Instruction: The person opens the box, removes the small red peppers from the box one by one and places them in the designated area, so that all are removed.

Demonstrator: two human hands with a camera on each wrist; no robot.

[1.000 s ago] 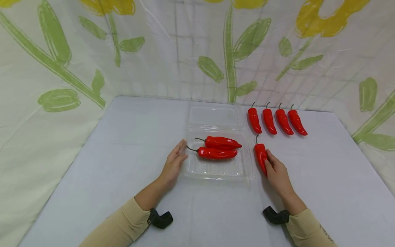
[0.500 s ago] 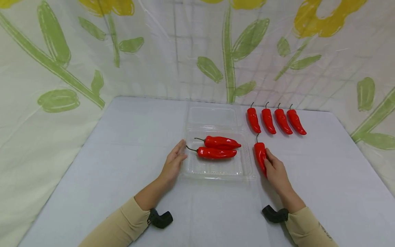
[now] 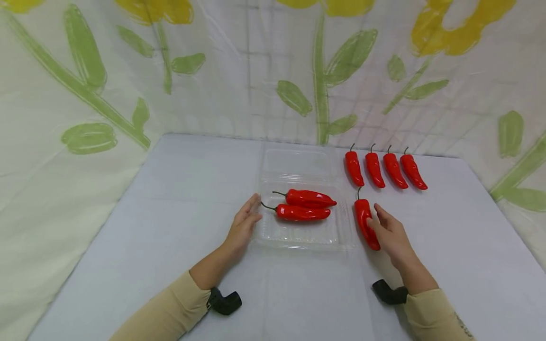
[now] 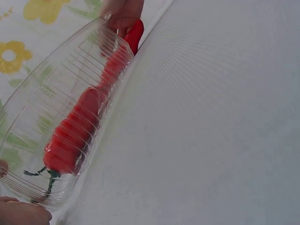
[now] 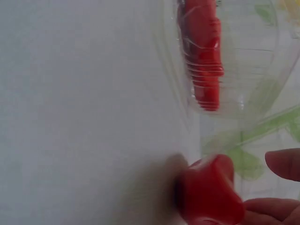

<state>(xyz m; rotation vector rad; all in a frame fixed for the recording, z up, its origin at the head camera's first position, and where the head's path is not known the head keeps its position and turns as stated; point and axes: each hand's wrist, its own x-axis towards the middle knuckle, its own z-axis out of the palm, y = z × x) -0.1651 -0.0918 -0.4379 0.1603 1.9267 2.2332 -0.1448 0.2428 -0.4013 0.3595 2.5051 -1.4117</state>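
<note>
My left hand [image 3: 240,233] touches the left rim of a clear plastic clamshell box [image 3: 298,236], its fingers nearly straight. Inside the box lie two red chili peppers, one behind [image 3: 309,198] and one in front [image 3: 303,213], stems toward the left. To the right of the box a third chili pepper [image 3: 364,220] lies on the table with its stem pointing away from me. My right hand [image 3: 395,240] is beside that pepper, thumb overlapping it in the head view. In the right wrist view, the thumb [image 5: 283,164] and fingers [image 5: 274,210] are spread apart beside the pepper [image 5: 211,192].
Several more red chili peppers [image 3: 375,169] form a row at the back right of the white table [image 3: 204,180]. The box's lid [image 3: 298,162] lies folded back behind its base. A cloth with printed flowers [image 3: 239,94] hangs behind the table's far edge.
My right hand has loosened its grip on the chili pepper beside the box and moved slightly right, its fingers now apart. My left hand stays at the box; the head view has shifted slightly.
</note>
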